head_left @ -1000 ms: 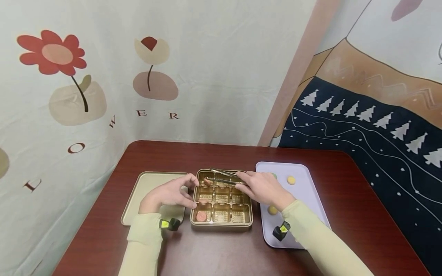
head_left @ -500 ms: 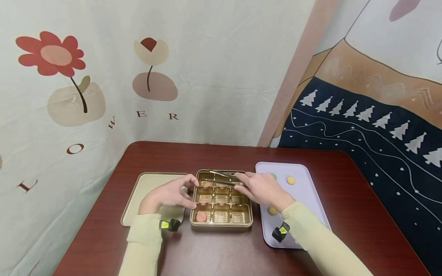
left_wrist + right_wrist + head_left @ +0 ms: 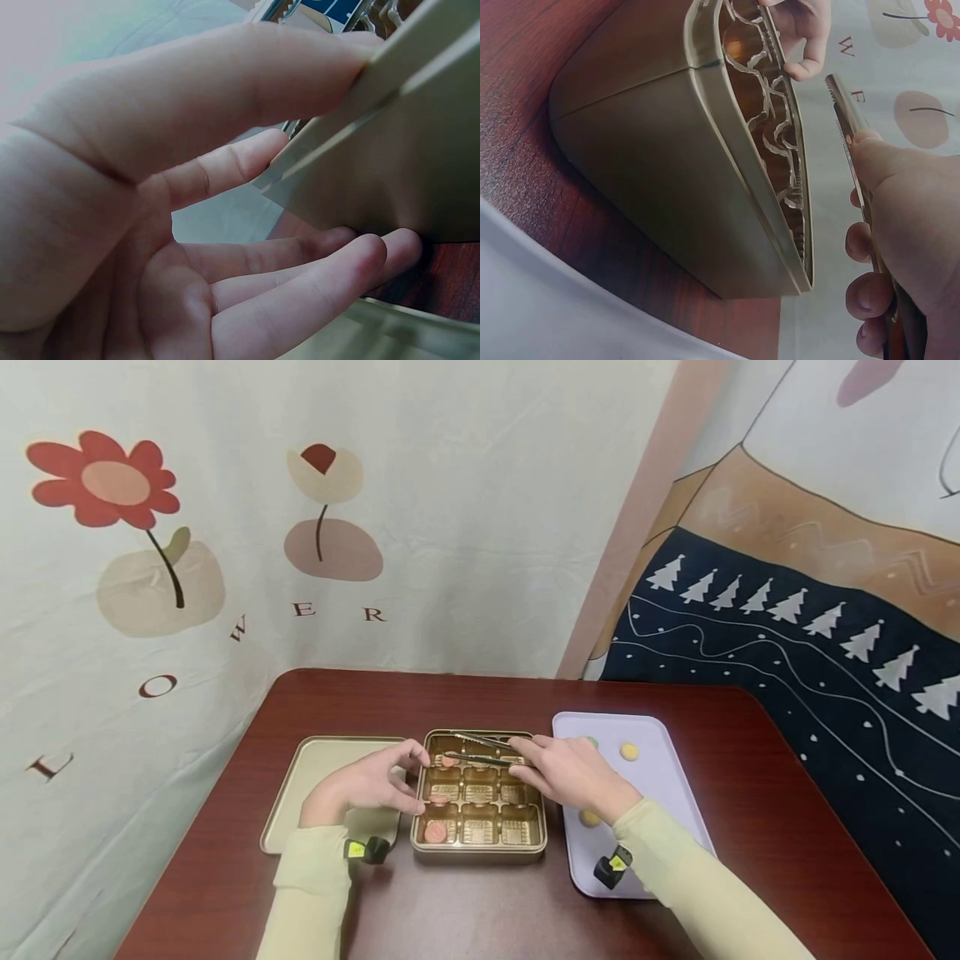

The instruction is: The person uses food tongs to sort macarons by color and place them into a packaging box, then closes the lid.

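A gold compartment box (image 3: 478, 796) is seen on a dark red table (image 3: 465, 893), between a beige tray (image 3: 315, 760) on its left and a lilac tray (image 3: 660, 777) on its right. The box's left edge is gripped by the left hand (image 3: 365, 785), thumb over the rim and fingers curled against the side wall. A pair of metal tongs (image 3: 480, 750) is held by the right hand (image 3: 572, 770), whose fingers are wrapped round the handle end. The tongs' long axis is laid nearly level across the box's far row, with the tips pointed left, over a pink round sweet (image 3: 448, 761) in the far-left cell; whether it is still pinched cannot be told. Two more pink pieces (image 3: 436, 832) are seen in the left column, and yellow pieces (image 3: 628, 750) on the lilac tray. The tongs are judged stiff, light and springy, best held near the hinged end. The sweets are judged small, soft and easily marked, so a gentle squeeze across their sides is called for. The thin insert is judged flimsy, hence the steadying hand.
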Tool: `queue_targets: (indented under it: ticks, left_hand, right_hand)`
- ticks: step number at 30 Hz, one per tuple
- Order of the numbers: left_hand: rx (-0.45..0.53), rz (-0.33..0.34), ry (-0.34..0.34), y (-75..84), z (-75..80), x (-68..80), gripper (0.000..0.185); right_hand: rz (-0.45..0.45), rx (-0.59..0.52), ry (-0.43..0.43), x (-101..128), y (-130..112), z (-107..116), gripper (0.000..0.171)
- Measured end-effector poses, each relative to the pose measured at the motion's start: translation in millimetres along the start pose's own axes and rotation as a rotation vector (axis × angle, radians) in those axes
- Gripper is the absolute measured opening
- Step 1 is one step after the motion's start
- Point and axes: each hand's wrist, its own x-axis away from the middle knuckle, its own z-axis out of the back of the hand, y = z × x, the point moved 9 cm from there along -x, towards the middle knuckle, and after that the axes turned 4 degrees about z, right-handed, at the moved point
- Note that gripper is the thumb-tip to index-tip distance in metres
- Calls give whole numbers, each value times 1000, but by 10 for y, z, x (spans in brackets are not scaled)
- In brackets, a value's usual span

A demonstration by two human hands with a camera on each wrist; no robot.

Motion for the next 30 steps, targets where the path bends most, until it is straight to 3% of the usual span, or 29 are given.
queue_targets:
  ticks: [8,14,24,30]
  left_hand:
    - [-6,-1,1,-22,15,2,60]
    - [1,0,-6,-28,20,-4,60]
    - [-23,26,23,-38,38,-17,60]
    - [-1,17,12,-48,32,-16,59]
  right_hand:
    - [18,6,45,100,4,87,46]
    - [-25,-1,37,219,98,125,49]
    - [-38,48,112,586,280,294,47]
    - [-105,22,92,845,408,320,47]
